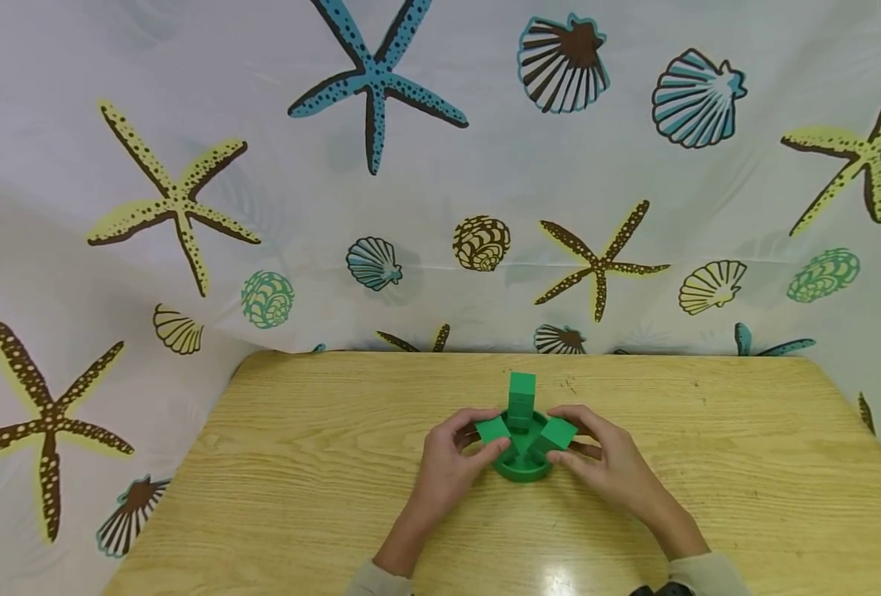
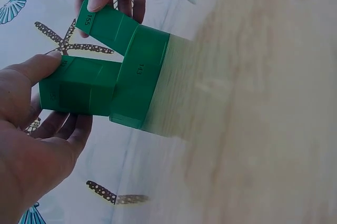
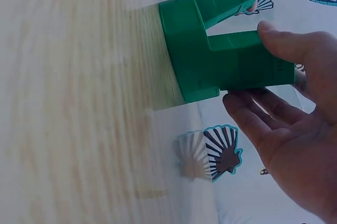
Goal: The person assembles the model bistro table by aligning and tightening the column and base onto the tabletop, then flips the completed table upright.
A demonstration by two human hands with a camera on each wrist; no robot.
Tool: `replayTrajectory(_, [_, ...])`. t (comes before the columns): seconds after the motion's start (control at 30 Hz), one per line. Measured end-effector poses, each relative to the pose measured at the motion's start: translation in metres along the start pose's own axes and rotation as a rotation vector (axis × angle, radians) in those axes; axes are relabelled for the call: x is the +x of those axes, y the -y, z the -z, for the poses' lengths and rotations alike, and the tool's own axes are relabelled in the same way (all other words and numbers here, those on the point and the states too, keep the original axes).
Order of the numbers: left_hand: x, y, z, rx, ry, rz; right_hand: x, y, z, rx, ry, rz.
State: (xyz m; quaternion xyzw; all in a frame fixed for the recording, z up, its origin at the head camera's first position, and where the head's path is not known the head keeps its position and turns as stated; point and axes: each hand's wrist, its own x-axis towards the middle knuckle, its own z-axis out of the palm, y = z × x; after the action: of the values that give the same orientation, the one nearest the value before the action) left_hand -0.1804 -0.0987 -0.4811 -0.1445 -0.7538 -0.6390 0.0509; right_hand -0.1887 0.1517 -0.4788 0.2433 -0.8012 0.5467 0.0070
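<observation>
A green round base (image 1: pixel 524 475) with a raised rim sits on the wooden table in the head view. Three green blocks stand up from it. My left hand (image 1: pixel 446 470) pinches the left block (image 1: pixel 493 430) between thumb and fingers. Across from it, the right block (image 1: pixel 558 432) is held the same way by my right hand (image 1: pixel 619 465). No hand touches the back block (image 1: pixel 522 393). Small raised numbers mark the base (image 2: pixel 141 71) in the left wrist view. In the right wrist view, the right block (image 3: pixel 239 58) leans outward from the base.
The wooden table (image 1: pixel 299 480) spreads out on both sides of the hands. Behind it and along its sides hangs a white cloth (image 1: pixel 440 190) printed with starfish and shells. The table's far edge meets this cloth.
</observation>
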Motion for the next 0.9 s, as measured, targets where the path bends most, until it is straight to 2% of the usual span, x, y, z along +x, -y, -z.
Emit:
replayTrajectory(0.27, [0.001,0.002,0.001,0.082,0.027,-0.009,0.0,-0.005,-0.003,-0.051,-0.018,0.005])
replayTrajectory(0.47, [0.0,0.005,0.002,0.138,0.11,0.063,-0.001,-0.007,-0.005,-0.076,-0.013,0.009])
replayTrajectory(0.53, [-0.001,0.007,0.003,0.131,0.146,0.092,-0.001,-0.007,-0.006,-0.082,0.0,0.016])
replayTrajectory(0.63, [-0.001,0.01,0.003,0.075,0.178,0.126,-0.001,-0.008,-0.007,-0.09,0.013,0.022])
replayTrajectory(0.77, [-0.002,0.012,0.003,0.075,0.182,0.148,-0.001,-0.007,-0.008,-0.117,0.018,-0.017])
replayTrajectory(0.9, [-0.004,0.011,0.002,0.134,0.169,0.159,-0.002,-0.006,-0.009,-0.153,0.026,-0.057])
